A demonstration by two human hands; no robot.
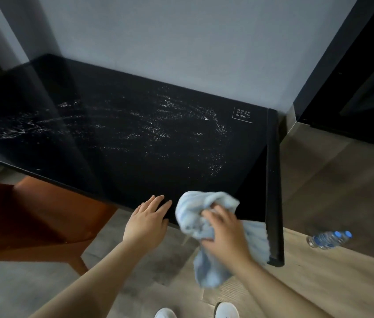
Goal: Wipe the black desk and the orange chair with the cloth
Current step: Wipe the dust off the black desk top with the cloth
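Right hand point(224, 230) grips cloth point(195, 212); left hand point(147, 216) rests flat on black desk point(112, 134).

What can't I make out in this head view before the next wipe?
Head view:
- Small white printed label on the glossy black desk: too small to read.
- Orange chair: cut by the left edge and hidden partly under the desk.
- Right hand: fingertips buried in the crumpled light blue cloth.
- Clear plastic bottle on the floor: motion-blurred.

Head-worn view, down onto desk point(135, 171)
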